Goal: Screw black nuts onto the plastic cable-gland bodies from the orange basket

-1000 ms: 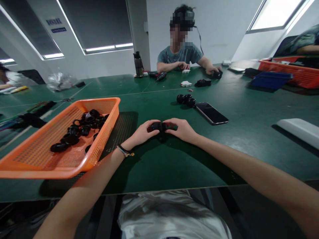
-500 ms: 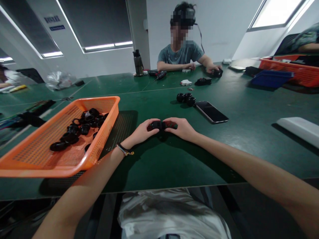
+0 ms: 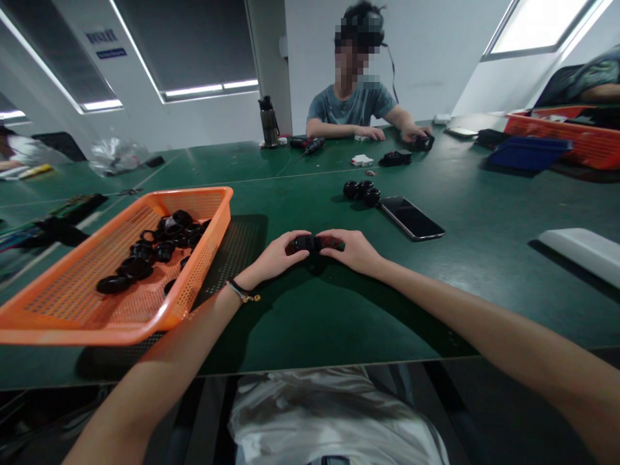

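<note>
A wide green table (image 3: 300,323) runs ahead of me, with a co-worker (image 3: 356,106) seated at its far end. My left hand (image 3: 275,257) and right hand (image 3: 353,250) meet at its middle, fingers pinched around a small black part (image 3: 310,243) held just above the surface. Three finished-looking black pieces (image 3: 361,192) sit beside the phone (image 3: 411,218); many loose black rings (image 3: 155,252) wait in the orange basket (image 3: 72,323), so I judge most work remains.
</note>
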A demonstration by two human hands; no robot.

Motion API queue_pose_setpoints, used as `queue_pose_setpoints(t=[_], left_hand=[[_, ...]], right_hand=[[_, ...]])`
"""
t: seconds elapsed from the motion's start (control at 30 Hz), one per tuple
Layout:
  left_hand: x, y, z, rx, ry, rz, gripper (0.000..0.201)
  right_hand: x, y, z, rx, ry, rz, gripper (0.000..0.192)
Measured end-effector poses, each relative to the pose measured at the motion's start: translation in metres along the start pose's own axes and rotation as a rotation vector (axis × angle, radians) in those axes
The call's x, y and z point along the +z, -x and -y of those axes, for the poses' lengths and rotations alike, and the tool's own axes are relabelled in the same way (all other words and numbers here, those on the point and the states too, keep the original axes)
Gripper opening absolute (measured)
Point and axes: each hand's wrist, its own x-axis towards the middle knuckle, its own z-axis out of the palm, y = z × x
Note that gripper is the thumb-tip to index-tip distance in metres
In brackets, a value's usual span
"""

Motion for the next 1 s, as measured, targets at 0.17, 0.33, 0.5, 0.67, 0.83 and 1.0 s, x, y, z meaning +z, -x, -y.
queue_pose_setpoints(t=[0.17,0.33,0.5,0.67,0.83,1.0], left_hand=[[-0.0011,0.0003,-0.0005,0.003,-0.001,0.011,0.044],[-0.0011,0.0007,-0.0011,-0.008,0.013,0.019,0.045],[-0.0011,0.0006,-0.0017,-0.017,0.003,0.024,0.046],[-0.0009,0.0007,-0.0012,-0.010,-0.008,0.021,0.045],[-0.0005,0.0006,-0.0017,-0.016,-0.002,0.019,0.046],[-0.0007,0.0008,-0.0024,-0.026,0.000,0.021,0.045]], right_hand=[[-0.0005,0.0015,-0.0011,-0.010,-0.047,0.003,0.032],[-0.0003,0.0014,-0.0023,-0.014,-0.066,-0.001,0.029],[-0.0002,0.0010,-0.0016,-0.005,-0.074,-0.001,0.027],[-0.0001,0.0008,-0.0007,0.018,-0.078,0.013,0.027],[0.0000,0.0006,-0.0002,0.024,-0.070,0.015,0.027],[-0.0003,0.0008,-0.0003,0.011,-0.066,0.014,0.025]])
